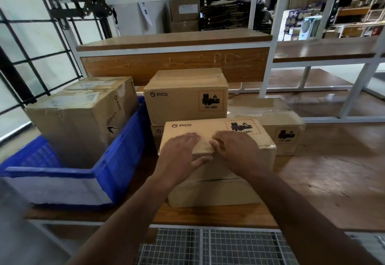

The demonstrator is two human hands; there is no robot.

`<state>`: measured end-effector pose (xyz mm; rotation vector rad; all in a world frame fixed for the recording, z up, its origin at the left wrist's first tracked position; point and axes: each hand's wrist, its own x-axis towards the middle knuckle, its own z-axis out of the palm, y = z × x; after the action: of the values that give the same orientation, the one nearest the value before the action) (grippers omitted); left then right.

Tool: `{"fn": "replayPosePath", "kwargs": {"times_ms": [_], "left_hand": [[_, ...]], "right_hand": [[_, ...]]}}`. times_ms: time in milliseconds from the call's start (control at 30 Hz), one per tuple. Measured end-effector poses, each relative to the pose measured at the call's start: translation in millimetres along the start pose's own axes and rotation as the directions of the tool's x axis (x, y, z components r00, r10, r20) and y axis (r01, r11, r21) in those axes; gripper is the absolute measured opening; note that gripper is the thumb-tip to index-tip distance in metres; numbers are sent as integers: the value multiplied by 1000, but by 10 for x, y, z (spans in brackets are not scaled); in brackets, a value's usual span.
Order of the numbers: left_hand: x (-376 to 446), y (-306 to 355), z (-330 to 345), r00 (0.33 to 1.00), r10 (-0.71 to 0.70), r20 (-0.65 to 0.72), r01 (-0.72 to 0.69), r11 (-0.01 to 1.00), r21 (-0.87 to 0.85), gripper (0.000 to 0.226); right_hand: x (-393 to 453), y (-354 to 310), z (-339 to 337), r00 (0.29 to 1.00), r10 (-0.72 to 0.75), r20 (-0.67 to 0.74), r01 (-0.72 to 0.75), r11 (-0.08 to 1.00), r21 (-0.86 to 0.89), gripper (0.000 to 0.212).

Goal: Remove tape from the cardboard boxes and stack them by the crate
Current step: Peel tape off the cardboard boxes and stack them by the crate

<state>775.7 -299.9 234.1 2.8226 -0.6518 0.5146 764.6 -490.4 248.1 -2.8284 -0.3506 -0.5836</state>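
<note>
- Both hands on top of the nearest box (216, 152), right in front on the tabletop (333, 171).
- Left hand (181, 156) lying flat on the box lid, fingers spread and loose — gripping nothing.
- Right hand (237, 150) bent at the fingers near the middle of the lid, maybe picking at the tape (203, 143); hard to tell if any tape is really pinched.
- Looks like an early step: tape seemingly not off this box yet.
- Two more boxes (83, 114) sitting in the blue crate (116, 160) on the left, shiny tape showing on their tops.
- Other boxes (185, 95) piled just behind, beside the crate — peeled or not, can't say.
- Tape edge blurry under the fingers.
- Lower boxes in the pile partly hidden by the front one.
</note>
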Motion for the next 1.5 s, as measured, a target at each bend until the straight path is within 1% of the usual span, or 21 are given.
{"fn": "replayPosePath", "kwargs": {"times_ms": [67,133,200,300,367,400,467,500,533,600,733,833,900,1033,1133,1233,1367,1433,1500], "left_hand": [[11,-67,-66,998,-28,48,26,999,39,97],[-14,-151,-108,993,-75,86,70,996,59,110],[-30,-198,-119,991,-94,94,90,995,47,114],[-32,-203,-133,990,-96,106,93,995,30,113],[-36,-199,-144,989,-101,113,98,995,26,112],[-39,-202,-146,989,-95,113,93,995,29,112],[-43,-226,-121,991,-68,116,64,997,37,112],[-48,-244,-94,992,-42,116,37,998,46,111],[-51,-263,-63,993,-11,115,4,998,63,108],[-52,-285,-14,993,45,106,-55,994,94,100],[-64,-284,45,996,77,42,-79,995,63,89],[-98,-277,85,996,80,-40,-78,995,58,79],[-121,-268,88,993,81,-85,-79,996,32,76],[-167,-276,91,990,28,-138,-25,999,22,82],[-205,-273,139,980,-26,-195,25,1000,-7,85],[-204,-268,171,974,-23,-227,24,1000,2,84],[-188,-259,146,975,-29,-221,33,999,18,83],[-168,-206,108,984,-23,-179,36,997,72,82],[-122,-82,92,994,7,-109,8,991,137,81]], "right_hand": [[91,106,-60,997,43,69,-38,996,-79,41],[88,239,-90,984,105,143,-88,989,-123,53],[39,331,-79,977,128,173,-108,987,-121,61],[47,329,-85,977,110,181,-93,990,-102,61],[33,304,-97,983,110,144,-97,991,-93,59],[-9,306,-91,989,117,95,-108,990,-95,58],[-174,310,-50,993,119,-16,-120,986,-119,65],[-272,318,-5,994,99,-47,-104,986,-128,70],[-357,336,40,996,74,-55,-81,989,-127,73],[-450,389,111,997,49,-65,-55,993,-104,71],[-436,416,147,992,24,-120,-34,996,-80,63],[-417,426,131,993,6,-117,-13,998,-61,64],[-404,450,101,993,4,-119,-11,998,-55,67],[-380,501,98,994,56,-96,-66,993,-103,82],[-418,508,162,985,109,-135,-126,983,-130,89],[-418,517,195,979,124,-162,-143,983,-115,90],[-365,543,183,982,99,-161,-117,987,-108,88],[-351,525,171,984,62,-166,-84,988,-132,83],[-341,430,203,986,14,-163,-39,988,-149,76]]}}
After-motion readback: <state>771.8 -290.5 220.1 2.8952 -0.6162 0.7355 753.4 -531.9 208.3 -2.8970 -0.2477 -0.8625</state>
